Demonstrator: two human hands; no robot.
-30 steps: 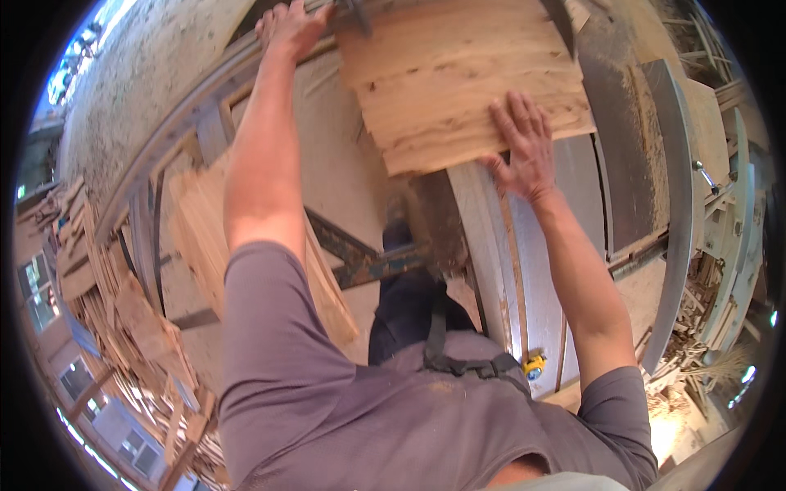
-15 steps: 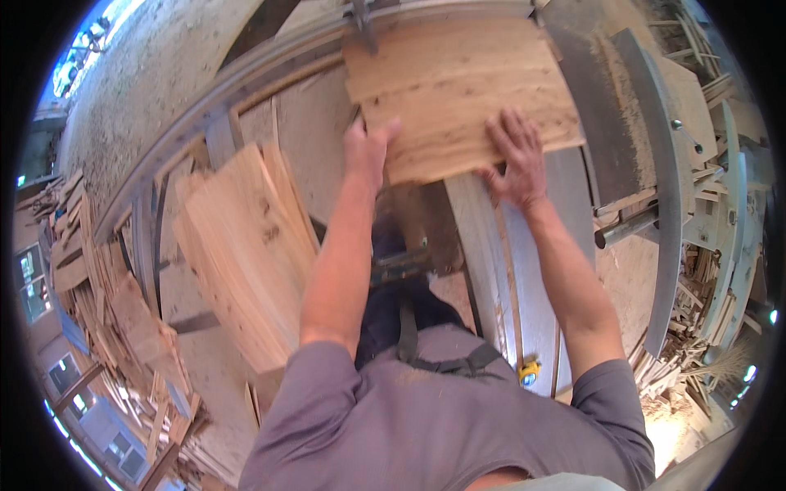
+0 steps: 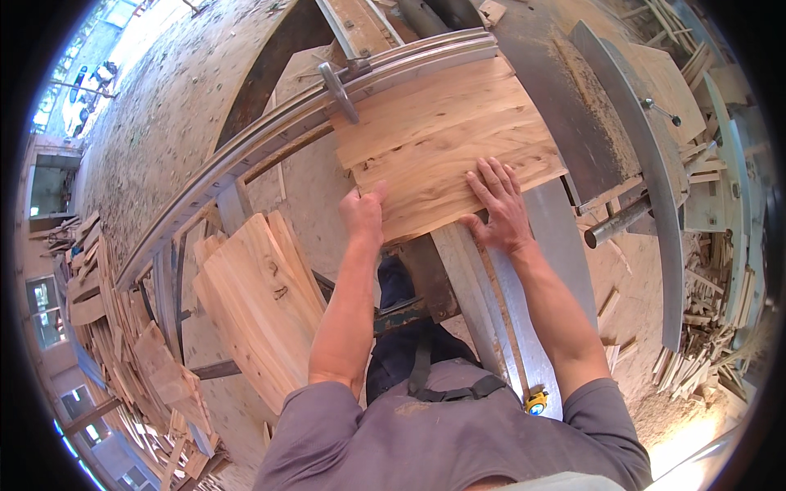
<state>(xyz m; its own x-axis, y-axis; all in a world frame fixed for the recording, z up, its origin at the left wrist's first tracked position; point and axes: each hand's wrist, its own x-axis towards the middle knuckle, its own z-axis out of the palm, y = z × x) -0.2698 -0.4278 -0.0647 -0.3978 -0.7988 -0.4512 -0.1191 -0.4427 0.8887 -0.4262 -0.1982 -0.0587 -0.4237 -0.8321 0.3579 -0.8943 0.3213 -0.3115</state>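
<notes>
A wide pale wooden panel (image 3: 446, 135) with brown knots lies on the saw table, its far edge along a metal fence (image 3: 393, 65). At its near left corner my left hand (image 3: 363, 214) is closed around the edge, thumb on top and the other fingers partly hidden. My right hand (image 3: 501, 209) rests flat on the near right part of the panel, fingers spread and thumb by the near edge. A metal flip stop (image 3: 337, 92) on the fence reaches down beside the panel's far left corner.
Left of me leans a stack of boards (image 3: 258, 295). A yellow tape measure (image 3: 536, 401) sits on the metal sliding table (image 3: 536, 327) near my right elbow. Sawdust (image 3: 602, 106) covers part of the dark tabletop, with a curved-looking metal rail (image 3: 647, 164) beyond. Scrap wood (image 3: 98, 319) is piled far left.
The view has tilted, so the panel and hands sit lower in the picture and more of the fence shows. Both hands keep nearly the same places on the panel.
</notes>
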